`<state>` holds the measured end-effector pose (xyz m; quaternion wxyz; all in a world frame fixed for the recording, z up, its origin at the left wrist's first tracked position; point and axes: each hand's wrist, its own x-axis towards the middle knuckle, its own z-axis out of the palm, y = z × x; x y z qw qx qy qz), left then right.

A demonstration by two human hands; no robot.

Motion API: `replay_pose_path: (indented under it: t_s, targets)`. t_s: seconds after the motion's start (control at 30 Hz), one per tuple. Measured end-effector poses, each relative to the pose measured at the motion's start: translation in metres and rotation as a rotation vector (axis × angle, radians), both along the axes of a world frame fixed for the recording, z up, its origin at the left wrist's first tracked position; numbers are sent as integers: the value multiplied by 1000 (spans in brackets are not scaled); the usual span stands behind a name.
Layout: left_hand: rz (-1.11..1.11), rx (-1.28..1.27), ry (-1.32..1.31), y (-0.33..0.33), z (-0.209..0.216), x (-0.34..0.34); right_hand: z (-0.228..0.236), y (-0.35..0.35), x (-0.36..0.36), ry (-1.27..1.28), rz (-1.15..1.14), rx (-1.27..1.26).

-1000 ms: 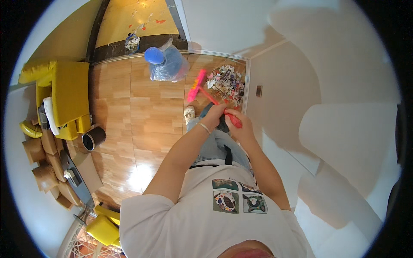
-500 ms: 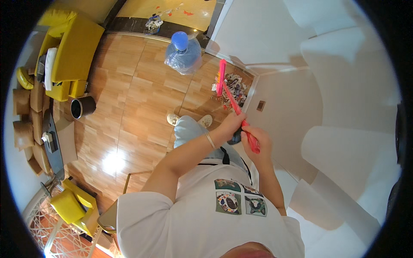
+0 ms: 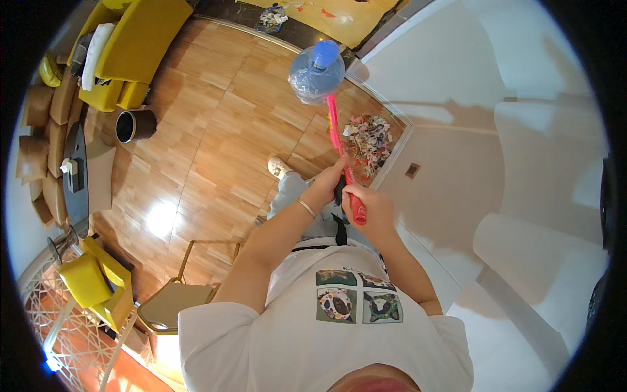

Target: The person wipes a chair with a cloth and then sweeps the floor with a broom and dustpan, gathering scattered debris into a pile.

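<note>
A red-pink broom (image 3: pixel 336 134) is gripped in both my hands in front of my body. My left hand (image 3: pixel 326 181) wraps round the middle of its handle, and a light bracelet circles that wrist. Closer to the handle's end is my right hand (image 3: pixel 371 206), closed round it. The broom's head, with a bit of yellow bristle showing, points away from me over the floor. Right of it lies a heap of mixed paper-like scraps (image 3: pixel 371 140) in the wall corner. A large clear water jug (image 3: pixel 315 80) with a blue cap stands just beyond the broom head.
White walls (image 3: pixel 450 157) close off the right side, with a socket plate (image 3: pixel 412 170) low down. A dark bin (image 3: pixel 136 125), yellow sofa (image 3: pixel 140 49) and dark-topped table (image 3: pixel 77 189) are at the left. A chair (image 3: pixel 173 304) stands behind my left arm.
The broom head has swung left of the scrap heap, toward the jug's base. My hands have shifted left with it. My view has turned and one foot has moved out of sight.
</note>
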<state>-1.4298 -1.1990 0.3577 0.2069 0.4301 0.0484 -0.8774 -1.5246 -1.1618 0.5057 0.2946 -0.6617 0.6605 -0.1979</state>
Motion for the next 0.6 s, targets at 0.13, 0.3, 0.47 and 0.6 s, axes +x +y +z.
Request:
replay_pose_path:
  t_s: [0.13, 0.3, 0.47, 0.6]
  targets:
    - [87, 80, 70, 7, -32, 29, -32, -9, 25, -28, 97, 166]
    - [55, -251, -161, 25, -43, 103, -39, -14, 83, -126, 121, 217]
    - [14, -744, -274, 35, -61, 168, -67, -18, 137, -172, 191, 303]
    - [7, -867, -299, 33, -66, 192, -69, -23, 166, -77, 279, 321]
